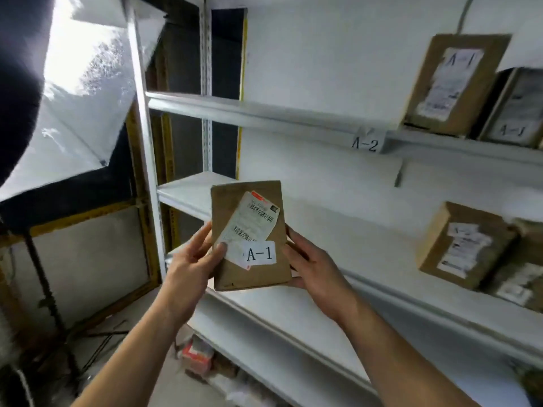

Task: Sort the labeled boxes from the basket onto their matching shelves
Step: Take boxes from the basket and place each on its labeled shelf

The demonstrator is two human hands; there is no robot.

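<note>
A flat brown cardboard box [249, 236] is held up in front of the white shelves. It has a white sticker [260, 254] that says A-1, and a shipping label [252, 218] with barcodes stuck on at a tilt above it. The left hand [194, 254] grips the box's left edge, with the thumb pressed on the front next to the sticker. The right hand [311, 265] holds the right edge, with its fingers curled behind the box. Behind the box is a white metal shelf unit [264, 113]. A small tag [368, 142] on the edge of the upper shelf says A-2. On that upper shelf, far to the right, stand two brown boxes [458, 83] marked A-1. One shelf lower, also on the right, sit more brown boxes [464, 245] with white labels too blurry to read. To the left is a big white light screen [79, 98] on a dark stand [44, 289].
</note>
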